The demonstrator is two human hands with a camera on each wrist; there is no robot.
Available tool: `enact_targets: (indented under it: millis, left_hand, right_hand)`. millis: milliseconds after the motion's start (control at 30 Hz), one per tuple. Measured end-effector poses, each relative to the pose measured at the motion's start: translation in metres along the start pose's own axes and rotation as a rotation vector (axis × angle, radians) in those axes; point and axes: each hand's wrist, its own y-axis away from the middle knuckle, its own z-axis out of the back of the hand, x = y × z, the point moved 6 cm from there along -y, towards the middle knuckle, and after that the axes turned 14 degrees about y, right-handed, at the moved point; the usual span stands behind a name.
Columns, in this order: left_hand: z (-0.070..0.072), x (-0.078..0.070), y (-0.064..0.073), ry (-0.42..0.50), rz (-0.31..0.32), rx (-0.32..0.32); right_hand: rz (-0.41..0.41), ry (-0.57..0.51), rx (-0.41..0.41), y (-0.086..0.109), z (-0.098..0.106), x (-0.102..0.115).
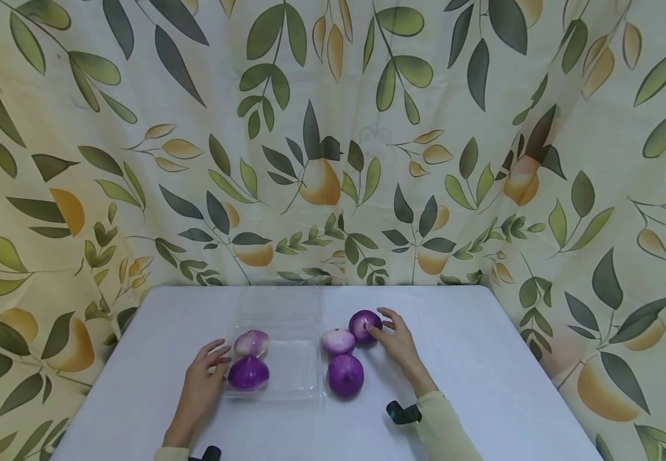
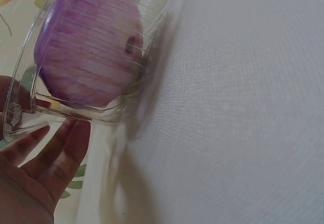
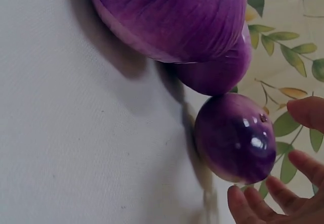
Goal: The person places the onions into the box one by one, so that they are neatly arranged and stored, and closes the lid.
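Note:
On the left of the table lies a clear plastic container point(image 1: 295, 374) with two red onions in its left part: a paler one point(image 1: 251, 344) behind a deep purple one point(image 1: 248, 373). My left hand point(image 1: 199, 383) is at the container's left edge. Its straight fingers point(image 2: 68, 150) touch the plastic wall beside an onion point(image 2: 93, 47). Three more red onions sit on the table just right of the container. My right hand point(image 1: 397, 342) reaches around the farthest onion point(image 1: 364, 326), fingers spread, thumb overlapping its right side. In the right wrist view the fingertips are close beside that onion point(image 3: 235, 138).
A pale red onion point(image 1: 338, 342) and a purple one point(image 1: 346, 376) touch each other left of and in front of my right hand. The table point(image 1: 454, 333) has a white cover. A leaf-patterned curtain point(image 1: 333, 243) hangs behind and on both sides.

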Motion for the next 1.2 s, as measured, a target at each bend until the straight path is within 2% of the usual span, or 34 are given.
enact_targets:
  millis: [200, 400, 733, 967, 1200]
  left_hand:
    - [-0.001, 0.003, -0.001, -0.006, -0.024, -0.015]
    - [-0.005, 0.000, -0.003, 0.001, -0.057, -0.021]
    - [-0.002, 0.001, -0.003, -0.016, 0.031, -0.004]
    - [-0.001, 0.001, -0.003, -0.003, -0.007, -0.006]
    - [-0.001, 0.003, -0.003, 0.015, -0.027, -0.009]
  right_hand:
    - [-0.020, -0.009, 0.020, -0.004, -0.006, -0.001]
    - [-0.018, -0.018, 0.004, -0.008, -0.009, -0.002]
    - [-0.019, 0.004, -0.015, -0.013, -0.019, -0.006]
    - [0.004, 0.037, -0.023, -0.013, -0.023, -0.001]
    - [-0.005, 0.050, 0.014, -0.010, -0.026, -0.004]
